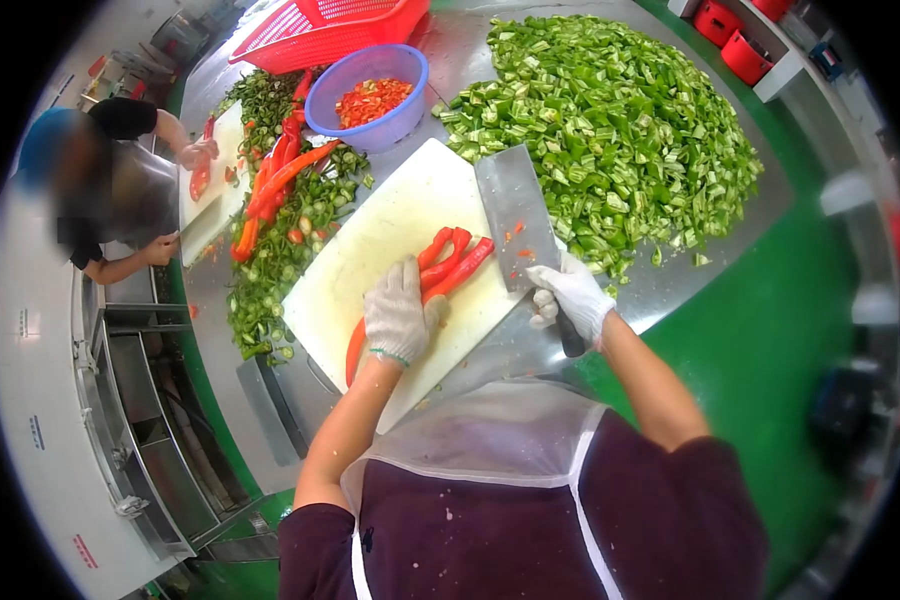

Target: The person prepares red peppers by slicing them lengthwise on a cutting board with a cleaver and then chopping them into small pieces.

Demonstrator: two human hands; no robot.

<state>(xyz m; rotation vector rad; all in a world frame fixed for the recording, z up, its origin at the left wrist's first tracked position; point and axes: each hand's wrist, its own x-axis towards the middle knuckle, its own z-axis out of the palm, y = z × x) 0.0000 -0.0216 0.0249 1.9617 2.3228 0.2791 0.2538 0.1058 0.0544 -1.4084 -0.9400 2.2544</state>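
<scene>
Pressing red peppers [458, 262] onto the white board [360, 250], left hand [397, 308] is holding its fingers together; right hand [575, 298] is wrapping fingers around the cleaver [520, 215]. Blade's hiding some board edge. Chopped green pieces [610, 140] are crowding right, trimmings [260, 310] left, blue bowl [385, 137] sitting beyond. Co-worker [130, 180] is handling pepper opposite, leftward.

Red peppers [458, 262], long, slender and glossy, lie bunched side by side on the white cutting board [425, 190], beneath the gloved left hand [402, 305]. Their visible ends fan toward the far right; a curved, orange-red length shows at the near left of the hand. The cleaver [518, 210], with a broad rectangular steel blade flecked with red, extends away from the gloved right hand [565, 298] along the board's right edge, its dark handle pointing near.
</scene>
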